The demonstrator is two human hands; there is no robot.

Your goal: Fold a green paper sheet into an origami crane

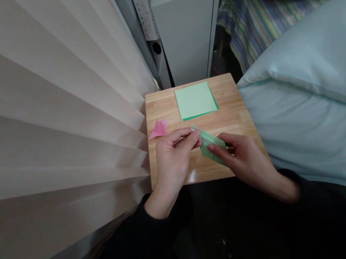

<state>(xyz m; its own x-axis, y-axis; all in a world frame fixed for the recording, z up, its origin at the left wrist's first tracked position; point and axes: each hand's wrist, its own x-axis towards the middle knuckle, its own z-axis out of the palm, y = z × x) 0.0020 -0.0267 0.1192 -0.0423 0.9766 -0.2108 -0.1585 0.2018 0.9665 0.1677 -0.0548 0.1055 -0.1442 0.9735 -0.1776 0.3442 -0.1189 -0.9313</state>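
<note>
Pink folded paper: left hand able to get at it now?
Likely yes: the pink paper lies close beyond the left hand with nothing on it, but that hand pinches the folded green paper and might need to let go.

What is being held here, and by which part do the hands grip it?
A folded green paper: the left hand pinches its upper-left end, the right hand its right side.

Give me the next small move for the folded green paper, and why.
Perhaps have the right hand press a crease firmer: its thumb rests on the folded green paper, which shows crease lines, while the left hand pinches the opposite end.
</note>
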